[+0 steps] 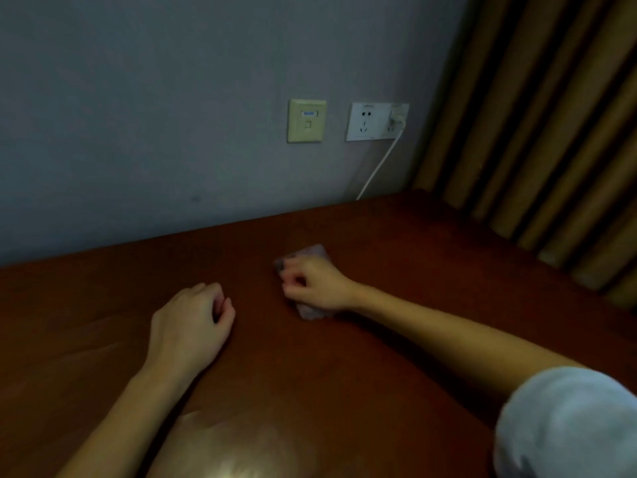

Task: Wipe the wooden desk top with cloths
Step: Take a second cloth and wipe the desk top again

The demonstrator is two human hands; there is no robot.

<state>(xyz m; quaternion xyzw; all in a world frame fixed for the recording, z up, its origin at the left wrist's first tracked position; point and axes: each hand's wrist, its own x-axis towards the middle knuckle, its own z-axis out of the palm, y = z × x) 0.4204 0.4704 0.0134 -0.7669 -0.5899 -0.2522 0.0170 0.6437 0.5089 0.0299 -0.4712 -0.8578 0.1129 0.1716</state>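
The left hand (193, 322) rests loosely curled and empty on the desk (344, 391), probably as a brace, while just beyond it the right hand (312, 282) clutches the cloth (315, 254) beneath its curled fingers, pressing it down, likely to wipe.

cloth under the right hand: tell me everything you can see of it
The cloth is small, pale pinkish-grey and soft-looking, bunched rather than spread out; blur hides any weave or pattern. It lies on the wooden desk top, right of centre. The right hand rests on its middle, curled fingers gripping it, so only its far edge and a near corner show. Nothing else touches it.
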